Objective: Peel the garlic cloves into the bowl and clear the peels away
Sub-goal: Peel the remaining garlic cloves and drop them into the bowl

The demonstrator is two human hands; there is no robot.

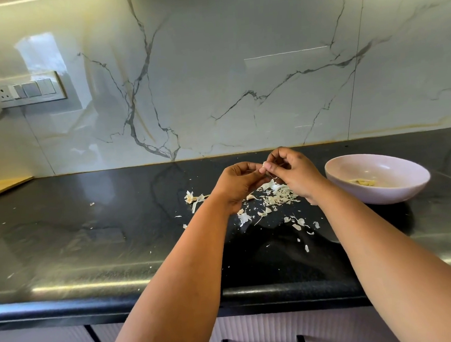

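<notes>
The small pale garlic clove (264, 167) is pinched between the 2 hands, raised over the glossy black stone counter (91, 232). The left hand (237, 186) sits at 9 o'clock of it, fingers curled onto it; the right hand (294, 173) sits at 3 o'clock, fingertips nipping the same clove, so the 2 hands meet. At 6 o'clock of the hands lies a scatter of white papery garlic peels (276, 196), too many to count, partly hidden by both wrists. A dried white garlic stem (193, 198) lies at 9 o'clock of the pile. At 3 o'clock of the right hand stands 1 pale pink round ceramic bowl (395, 194) holding a few yellowish peeled cloves (363, 181), number unclear.
</notes>
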